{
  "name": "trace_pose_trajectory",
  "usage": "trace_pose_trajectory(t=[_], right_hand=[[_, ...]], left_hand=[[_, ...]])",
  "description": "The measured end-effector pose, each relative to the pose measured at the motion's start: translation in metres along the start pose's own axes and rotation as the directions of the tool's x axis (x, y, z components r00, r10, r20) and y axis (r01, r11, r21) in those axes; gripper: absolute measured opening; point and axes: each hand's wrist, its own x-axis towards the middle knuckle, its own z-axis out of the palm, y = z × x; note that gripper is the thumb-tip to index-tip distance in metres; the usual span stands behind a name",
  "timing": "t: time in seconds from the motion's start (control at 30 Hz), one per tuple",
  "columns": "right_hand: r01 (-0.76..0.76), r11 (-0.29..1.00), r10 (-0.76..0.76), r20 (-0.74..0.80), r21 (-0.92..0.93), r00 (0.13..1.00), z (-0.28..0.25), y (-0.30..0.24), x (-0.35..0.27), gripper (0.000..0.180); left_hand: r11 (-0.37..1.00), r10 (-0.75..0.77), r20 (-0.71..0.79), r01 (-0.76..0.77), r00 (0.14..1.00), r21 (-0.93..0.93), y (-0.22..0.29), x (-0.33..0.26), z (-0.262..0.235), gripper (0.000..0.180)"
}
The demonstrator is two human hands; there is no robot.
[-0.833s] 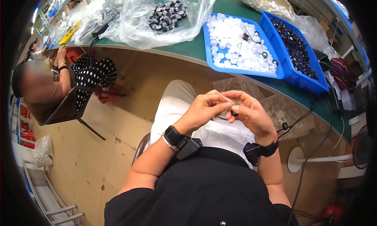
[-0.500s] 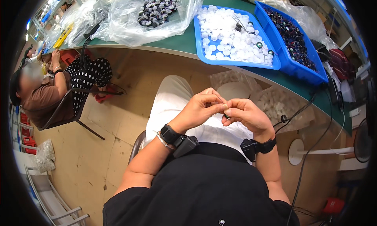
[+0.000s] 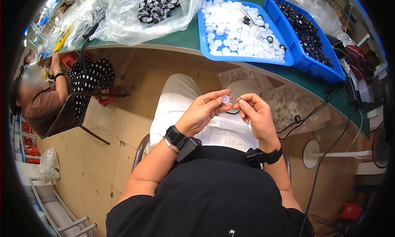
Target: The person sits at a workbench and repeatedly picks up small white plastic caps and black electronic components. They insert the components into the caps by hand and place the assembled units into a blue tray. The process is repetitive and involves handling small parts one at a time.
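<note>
One small white round cap (image 3: 225, 99) sits pinched between the thumb and fingertips of the left hand (image 3: 202, 113), above the person's lap. At 3 o'clock from it, the right hand (image 3: 256, 115) closes thumb and forefinger on a thin dark wire (image 3: 233, 112). At 12 o'clock, two blue trays rest on the green table (image 3: 187, 38): one blue tray of white caps (image 3: 204, 39), one tray of dark parts (image 3: 310, 66). At 11 o'clock lies one clear plastic bag (image 3: 131, 19) of dark pieces.
</note>
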Motion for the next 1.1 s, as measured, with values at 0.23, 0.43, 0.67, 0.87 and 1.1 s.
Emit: trace_pose_trajectory(t=[0.23, 0.43, 0.67, 0.87, 1.1], right_hand=[[0.272, 0.791, -0.381, -0.093, -0.548, 0.920, 0.009, -0.002, -0.006, 0.008], [0.438, 0.481, -0.603, 0.076, -0.759, 0.794, 0.016, -0.012, -0.007, 0.005], [0.473, 0.372, -0.611, 0.173, -0.799, 0.772, 0.019, -0.002, -0.007, 0.008], [0.450, 0.350, -0.606, 0.168, -0.821, 0.777, 0.018, 0.001, -0.006, 0.008], [0.442, 0.347, -0.598, 0.168, -0.827, 0.784, 0.018, 0.003, -0.006, 0.006]], left_hand=[[1.000, -0.015, -0.005, 0.015, 1.000, -0.027, -0.004, 0.001, -0.001, 0.032], [0.987, -0.078, 0.056, 0.085, 0.995, -0.138, -0.008, 0.003, -0.006, 0.033], [0.948, -0.176, 0.058, 0.185, 0.983, -0.258, -0.009, 0.002, -0.001, 0.041], [0.940, -0.190, 0.034, 0.192, 0.981, -0.284, -0.010, 0.002, 0.002, 0.043], [0.941, -0.191, 0.011, 0.186, 0.982, -0.284, -0.010, 0.002, 0.002, 0.043]])
